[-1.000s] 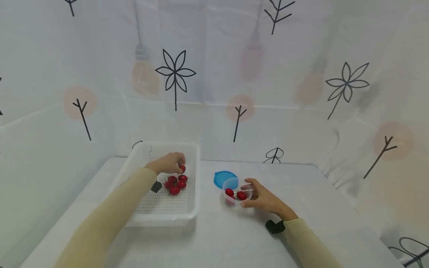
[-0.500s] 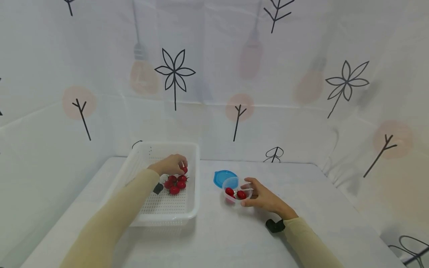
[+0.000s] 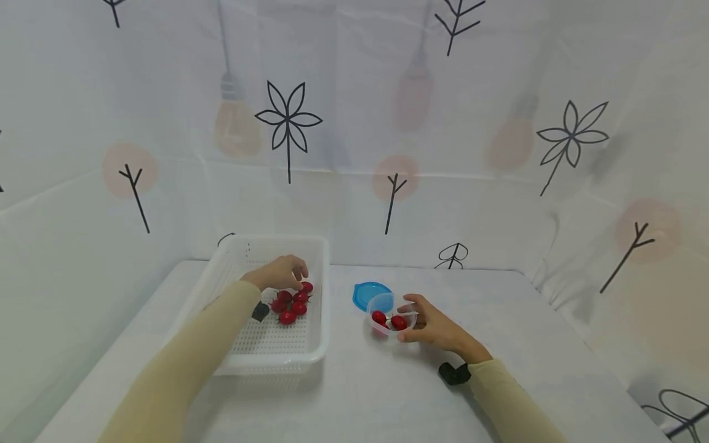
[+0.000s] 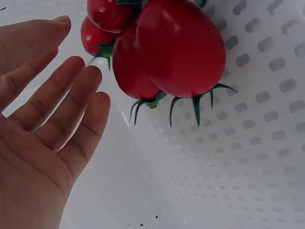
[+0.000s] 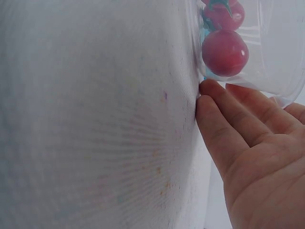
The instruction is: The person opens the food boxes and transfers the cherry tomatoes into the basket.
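Note:
Inside the white basket [image 3: 324,295], my left hand [image 3: 279,272] hovers beside a cluster of red cherry tomatoes [image 3: 287,318] with green stems. Its fingers [image 4: 78,102] are apart and hold nothing; the nearest tomato [image 3: 306,287] lies just past the fingertips in the head view. In the left wrist view, tomatoes [image 4: 181,50] rest close together over the perforated floor. On the table, my right hand [image 3: 437,326] holds a small clear plastic container [image 5: 271,52] from its right side, thumb in front and fingers behind. A few tomatoes [image 5: 225,53] sit inside it.
A blue lid [image 3: 365,294] lies flat on the white tablecloth [image 3: 354,394], just behind the container. White patterned cloth [image 3: 354,215] stands behind the table. The basket's raised walls surround my left hand.
My left hand lets go of a tomato, which now lies by the cluster after moving slightly right and nearer. My right hand and the container stay in place.

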A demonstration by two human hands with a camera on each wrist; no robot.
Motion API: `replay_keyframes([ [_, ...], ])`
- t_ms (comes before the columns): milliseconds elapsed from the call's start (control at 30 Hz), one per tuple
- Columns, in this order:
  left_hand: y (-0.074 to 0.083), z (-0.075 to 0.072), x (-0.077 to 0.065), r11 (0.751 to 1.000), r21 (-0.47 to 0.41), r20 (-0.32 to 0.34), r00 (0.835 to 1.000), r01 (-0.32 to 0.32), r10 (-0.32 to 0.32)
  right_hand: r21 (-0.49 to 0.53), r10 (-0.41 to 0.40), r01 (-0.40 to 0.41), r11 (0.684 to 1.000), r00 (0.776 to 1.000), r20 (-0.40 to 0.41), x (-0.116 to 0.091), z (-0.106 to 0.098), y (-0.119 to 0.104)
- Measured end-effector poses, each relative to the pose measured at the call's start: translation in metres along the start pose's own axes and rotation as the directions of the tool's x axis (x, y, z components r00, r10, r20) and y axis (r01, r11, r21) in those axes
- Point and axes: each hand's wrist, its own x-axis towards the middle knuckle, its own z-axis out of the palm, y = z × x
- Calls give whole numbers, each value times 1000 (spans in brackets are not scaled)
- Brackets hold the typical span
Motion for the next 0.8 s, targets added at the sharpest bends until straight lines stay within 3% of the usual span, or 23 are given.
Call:
replay_keyframes([
  [300, 11, -9, -3, 997, -32, -61, 996, -74, 72, 6, 12, -12, 1000, 1000, -10, -1, 1, -3],
  [533, 34, -12, -13, 987, -70, -96, 986, -143, 136, 12, 17, -17, 1000, 1000, -7, -3, 3, -2],
  [800, 61, -5, -17, 960, -85, -121, 959, -268, 257, 8, -4, 4, 1000, 1000, -1, -3, 1, -1],
])
